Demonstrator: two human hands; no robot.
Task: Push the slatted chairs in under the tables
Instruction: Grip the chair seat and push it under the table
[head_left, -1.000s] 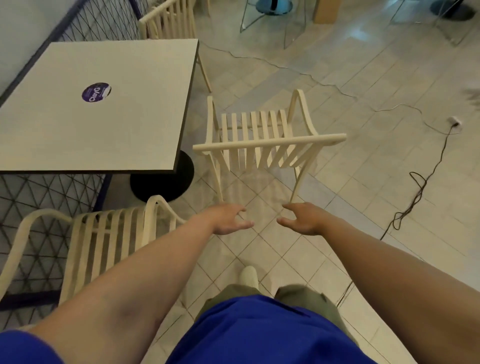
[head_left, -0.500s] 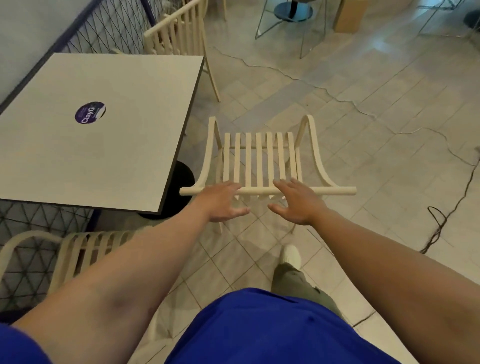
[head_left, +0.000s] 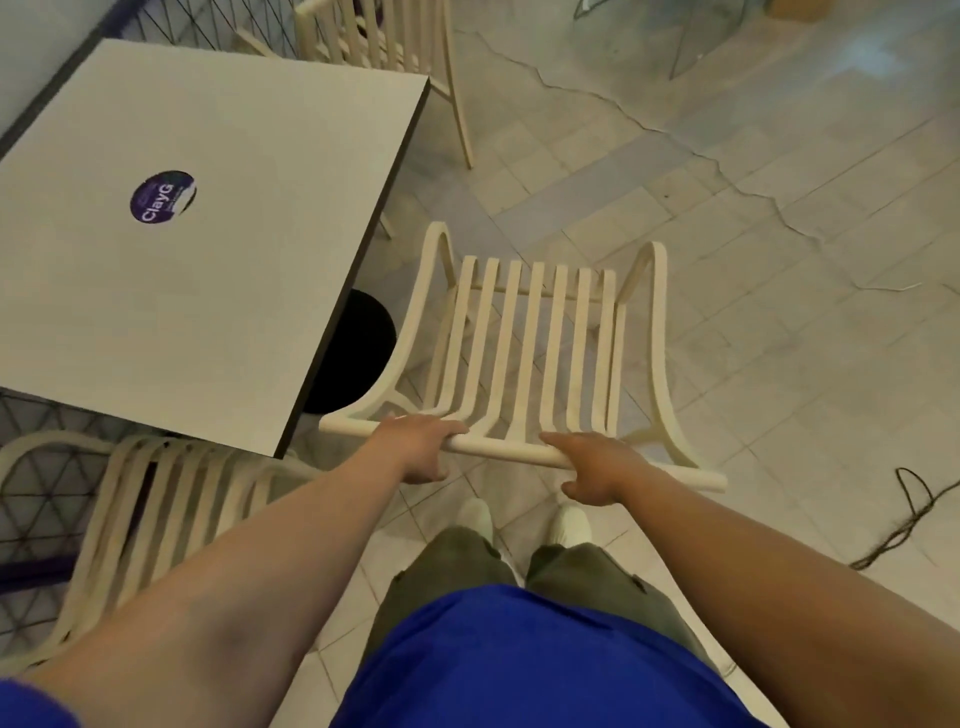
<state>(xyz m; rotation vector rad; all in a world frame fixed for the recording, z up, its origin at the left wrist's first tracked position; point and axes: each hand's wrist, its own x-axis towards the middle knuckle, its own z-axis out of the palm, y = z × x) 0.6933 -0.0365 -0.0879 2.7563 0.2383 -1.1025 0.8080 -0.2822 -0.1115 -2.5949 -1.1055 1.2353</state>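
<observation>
At the far left I see a cream slatted chair (head_left: 156, 525) tucked partly under the near edge of the square table (head_left: 234, 270), its curved slats showing below the tabletop. The table carries a round purple sticker (head_left: 162, 197) reading "ClayG", and its black round base (head_left: 348, 353) shows beneath the right edge. Behind the table's far corner stands another slatted chair (head_left: 384, 36), against the wire-mesh fence (head_left: 208, 26).

Just right of the table sits the chair I am working on (head_left: 535, 343), seat facing away from me, out on the tiled floor (head_left: 727, 208) beside the table rather than under it. My left hand (head_left: 421, 447) lies over its top rail (head_left: 509, 453), fingers together and curled over the far side, thumb below. My right hand (head_left: 597, 467) rests on the same rail, fingers pressed together and pointing left along it; I cannot tell whether the thumb wraps underneath. A black cable (head_left: 904, 519) lies on the floor at the far right.
</observation>
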